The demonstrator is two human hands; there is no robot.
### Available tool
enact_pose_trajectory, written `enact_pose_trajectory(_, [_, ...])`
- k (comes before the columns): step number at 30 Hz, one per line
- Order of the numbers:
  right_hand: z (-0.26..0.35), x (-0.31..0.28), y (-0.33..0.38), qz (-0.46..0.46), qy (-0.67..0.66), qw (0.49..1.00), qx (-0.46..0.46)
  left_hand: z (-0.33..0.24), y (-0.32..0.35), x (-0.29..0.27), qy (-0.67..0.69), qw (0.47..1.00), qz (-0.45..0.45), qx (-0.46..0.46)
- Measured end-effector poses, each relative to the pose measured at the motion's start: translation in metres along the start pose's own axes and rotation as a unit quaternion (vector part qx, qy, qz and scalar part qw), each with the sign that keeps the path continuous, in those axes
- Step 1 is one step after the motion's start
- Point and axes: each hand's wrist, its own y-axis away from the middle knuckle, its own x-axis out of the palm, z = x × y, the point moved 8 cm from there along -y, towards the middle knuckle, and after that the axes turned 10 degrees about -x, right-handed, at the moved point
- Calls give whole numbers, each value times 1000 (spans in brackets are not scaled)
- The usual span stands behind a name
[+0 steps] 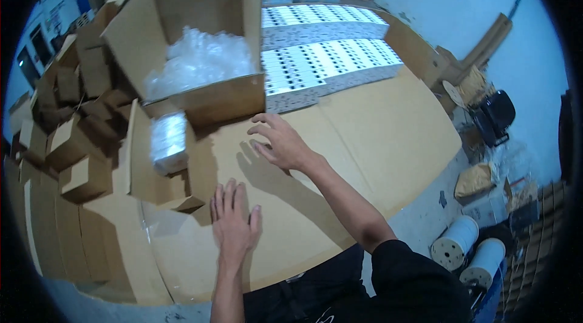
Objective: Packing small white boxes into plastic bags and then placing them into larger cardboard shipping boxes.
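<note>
My left hand (234, 219) is low over the cardboard-covered table, palm down with its fingers apart, holding nothing. Just beyond it stands a small open carton (141, 159). Inside that carton sits a silvery bundle in clear wrap (169, 142). Farther right, my right hand (280, 142) hovers above the table with loosely bent fingers apart and nothing between them. It is nearest to the front of a large open carton (212, 101), which holds a heap of clear bubble wrap (203, 58). Beside this carton are tight rows of flat white boxes (331, 65).
The table (376, 134) is covered with tan cardboard sheets. Several empty small cartons (79, 153) crowd the left side. Beyond the right edge are white cable spools (455, 241), a black chair (495, 116) and a brown paper package (475, 180) on the floor.
</note>
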Motion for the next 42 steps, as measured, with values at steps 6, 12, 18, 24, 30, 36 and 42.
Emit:
enact_pose_trajectory(6, [-75,-74,38,-102,87,986,100,-2,-44,4,56,997,-42,14])
enact_pose_trajectory(12, [-119,-100,52,-154,198,957,143,1,-84,8,78,994,-70,29])
enact_pose_trajectory(18, [-129,-99,56,-147,213,955,144,4,-92,11,82,994,-63,19])
enact_pose_trajectory(24, [-135,-94,64,-128,167,957,198,5,-92,10,78,995,-64,27])
enact_pose_trajectory(30, [-130,-90,81,-112,176,959,190,3,-89,9,85,994,-60,24])
enact_pose_trajectory(36, [-82,-89,77,-98,74,965,233,1,-89,0,196,980,-44,-8])
enact_pose_trajectory(42, [-11,-53,46,-49,1,982,183,16,-97,19,483,857,106,-147])
